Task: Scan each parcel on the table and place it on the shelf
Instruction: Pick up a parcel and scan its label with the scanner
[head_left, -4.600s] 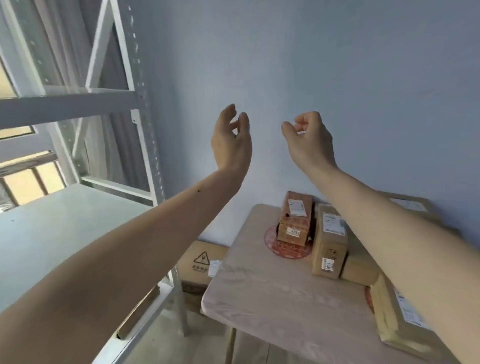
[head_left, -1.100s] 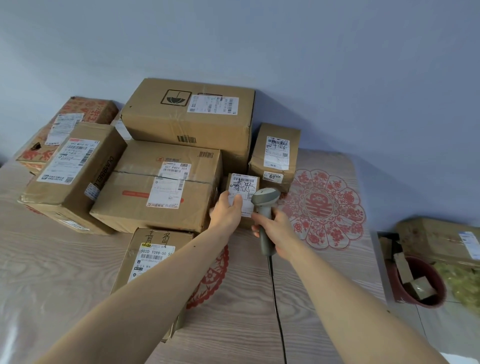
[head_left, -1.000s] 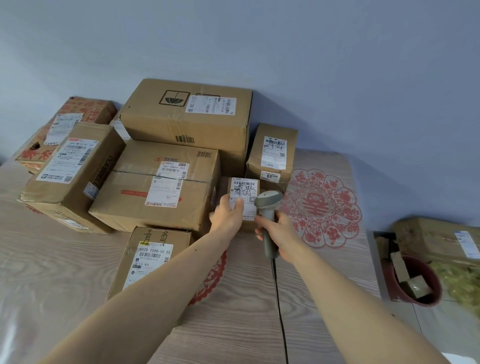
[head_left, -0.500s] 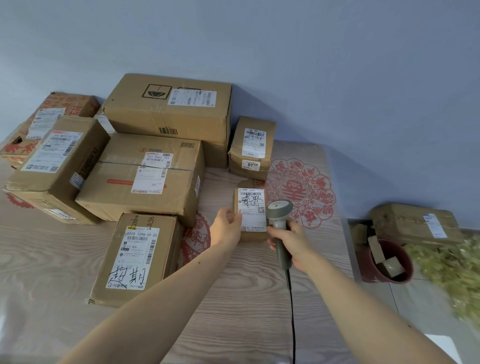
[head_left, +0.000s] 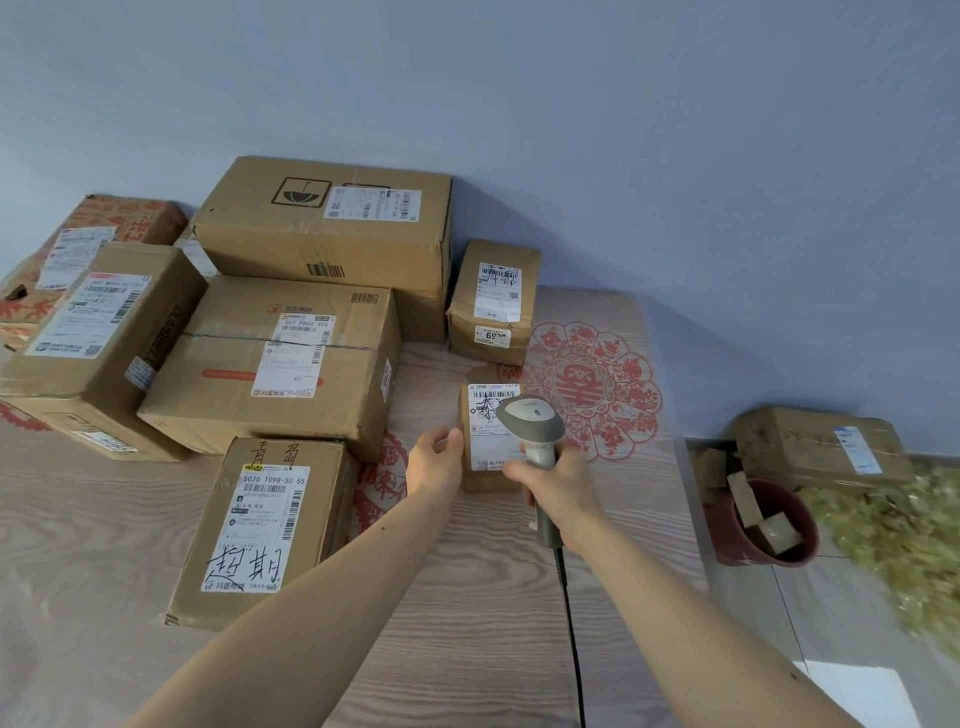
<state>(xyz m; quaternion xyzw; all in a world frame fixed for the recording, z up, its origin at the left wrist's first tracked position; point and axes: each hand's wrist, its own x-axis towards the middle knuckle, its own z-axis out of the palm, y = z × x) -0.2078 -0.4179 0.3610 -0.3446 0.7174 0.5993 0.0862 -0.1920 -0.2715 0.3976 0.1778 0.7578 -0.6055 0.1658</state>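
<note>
Left hand (head_left: 435, 464) grips the small cardboard parcel (head_left: 485, 441), long axis running away, while right hand (head_left: 563, 491) clasps the grey scanner (head_left: 535, 431) aimed at its label.

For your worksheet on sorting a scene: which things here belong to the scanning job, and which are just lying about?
Part of the job:
small parcel, held by the left hand
scanner, gripped by the right hand
other parcels on the table, such as the large box

Just lying about:
red pot of scraps
box on the floor
</note>
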